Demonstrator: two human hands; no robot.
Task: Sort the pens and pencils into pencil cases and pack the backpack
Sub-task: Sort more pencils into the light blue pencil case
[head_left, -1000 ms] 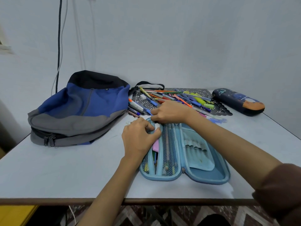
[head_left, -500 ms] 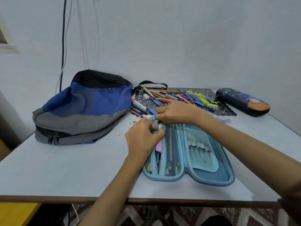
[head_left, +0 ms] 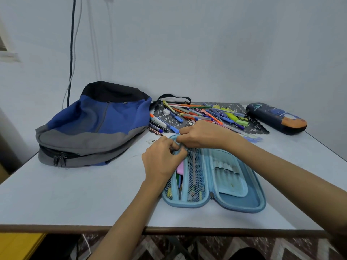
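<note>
**Sorting under way on my worktop point(head_left: 75, 194); backpack point(head_left: 97, 124), far left, not yet packed.**
Blue pencil case point(head_left: 234, 199) lies open near me, partly filled. Most pens and pencils point(head_left: 202, 113) lie heaped beyond it. Dark pencil case point(head_left: 276, 119), far right, is closed. My left hand point(head_left: 161, 162) and right hand point(head_left: 204, 136) meet, pinching the blue case's far end. No lettering legible.

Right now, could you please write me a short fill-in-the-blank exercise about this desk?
1. The blue case lies ____ on the table.
2. The backpack lies ____ of the pens.
3. The dark case lies ____ of the pens.
4. The left hand and right hand both pinch at the ____ case.
Missing words: open, left, right, blue.
</note>
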